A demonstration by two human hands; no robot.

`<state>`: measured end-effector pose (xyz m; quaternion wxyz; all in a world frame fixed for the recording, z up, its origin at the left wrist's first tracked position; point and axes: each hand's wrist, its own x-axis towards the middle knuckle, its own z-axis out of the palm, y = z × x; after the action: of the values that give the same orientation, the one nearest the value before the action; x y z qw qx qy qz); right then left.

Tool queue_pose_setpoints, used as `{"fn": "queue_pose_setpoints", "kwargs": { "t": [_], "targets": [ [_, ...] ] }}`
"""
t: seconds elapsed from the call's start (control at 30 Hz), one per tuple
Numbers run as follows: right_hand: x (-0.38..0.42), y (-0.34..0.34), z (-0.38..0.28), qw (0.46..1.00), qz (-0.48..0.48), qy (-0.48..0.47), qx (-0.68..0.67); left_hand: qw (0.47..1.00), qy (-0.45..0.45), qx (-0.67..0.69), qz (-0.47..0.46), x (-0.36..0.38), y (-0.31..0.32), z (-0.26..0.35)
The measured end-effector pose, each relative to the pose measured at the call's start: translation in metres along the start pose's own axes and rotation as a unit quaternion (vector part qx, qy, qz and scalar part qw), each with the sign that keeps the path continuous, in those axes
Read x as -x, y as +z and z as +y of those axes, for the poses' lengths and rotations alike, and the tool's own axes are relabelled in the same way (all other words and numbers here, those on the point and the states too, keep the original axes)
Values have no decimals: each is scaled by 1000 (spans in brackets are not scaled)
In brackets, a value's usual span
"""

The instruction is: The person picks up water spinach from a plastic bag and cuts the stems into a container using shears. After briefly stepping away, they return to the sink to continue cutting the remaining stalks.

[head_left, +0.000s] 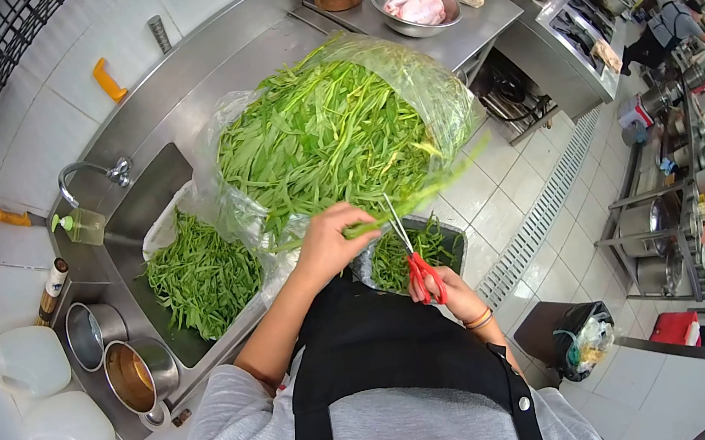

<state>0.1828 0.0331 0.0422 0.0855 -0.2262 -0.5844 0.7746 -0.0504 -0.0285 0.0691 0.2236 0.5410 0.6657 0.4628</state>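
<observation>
Two hands work over a heap of leafy greens. The left hand (329,244) is clenched around a bunch of long, thin stems (422,191) that stick out to its right, soft and bright green. The right hand (453,292) grips red-handled scissors (412,252), its fingers through the plastic loops; the slim metal blades point up and stand just beside the stems, close to the left hand's fingers. Whether the blades touch the stems cannot be told. Below the scissors sits a dark bin (455,245) lined with clear film and part-filled with short cut pieces. Behind the hands bulges a big, crinkled, see-through bag (433,85) stuffed with uncut greens, resting on the steel surface (191,88). To the left, a rectangular steel sink (148,194) holds more cut greens in a pale liner, under a curved tap (83,172). Two round metal pots (118,352) stand near the sink's front corner, with white plastic jugs (31,362) beside them on the tiled floor. Farther back a shiny bowl (415,9) carries pale pink meat.
</observation>
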Motion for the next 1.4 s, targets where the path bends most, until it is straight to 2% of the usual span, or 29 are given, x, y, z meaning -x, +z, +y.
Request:
{"fn": "queue_pose_setpoints", "kwargs": {
  "t": [0.03, 0.1, 0.17, 0.2, 0.23, 0.27, 0.33, 0.4, 0.57, 0.63, 0.83, 0.9, 0.93, 0.97, 1.07, 1.13, 1.17, 1.2, 1.23, 1.3, 1.4],
  "targets": [
    [6, -2, 3, 1000, 3, -1, 0, 997, -4, -9, -75, -1, 4, 5],
    [20, -7, 17, 997, 52, 55, 0, 993, 24, -33, -110, -4, 20, 2],
    [33, -12, 43, 994, 77, 70, -27, 976, 64, -78, -191, -5, 46, -9],
    [39, -16, 61, 985, 126, 104, -51, 963, 60, -115, -235, -7, 58, -10],
    [43, -19, 75, 972, 175, 137, -75, 963, 60, -115, -235, -7, 73, -15],
    [46, -24, 88, 972, 176, 137, -75, 949, 75, -147, -268, -6, 91, -23],
    [50, -30, 109, 952, 219, 205, -61, 932, 90, -178, -301, -2, 129, -47],
    [48, -42, 149, 941, 229, 236, -77, 884, 111, -259, -374, 0, 167, -77],
    [39, -43, 147, 924, 231, 293, -79, 852, 65, -288, -433, 1, 206, -116],
    [33, -46, 161, 931, 211, 283, -94, 876, 67, -276, -390, 2, 198, -117],
    [27, -43, 168, 931, 220, 263, -127, 914, 33, -224, -338, 5, 164, -113],
    [29, -42, 167, 937, 227, 247, -93, 931, 20, -192, -310, 4, 156, -110],
    [28, -39, 162, 923, 262, 274, -71, 928, 11, -196, -318, 3, 153, -106],
    [27, -40, 159, 924, 258, 275, -68, 929, 7, -196, -314, 4, 149, -103],
    [29, -47, 161, 917, 251, 310, -26, 971, -15, -106, -215, 4, 109, -56],
    [29, -57, 173, 895, 251, 369, -27, 986, -30, -72, -150, 3, 54, -26],
    [29, -59, 176, 895, 251, 367, -28, 991, -34, -60, -113, 5, 23, -15],
    [29, -62, 180, 883, 268, 384, -38, 996, -20, -88, -9, 13, -8, -4],
    [30, -63, 185, 870, 284, 401, -49, 994, -89, -70, 12, 16, -44, 11],
    [31, -66, 195, 868, 293, 397, -45, 979, -87, -122, 141, 33, -101, 14],
    [31, -70, 201, 866, 284, 408, -51, 930, -134, -250, 234, 57, -167, -6]
  ]
}}
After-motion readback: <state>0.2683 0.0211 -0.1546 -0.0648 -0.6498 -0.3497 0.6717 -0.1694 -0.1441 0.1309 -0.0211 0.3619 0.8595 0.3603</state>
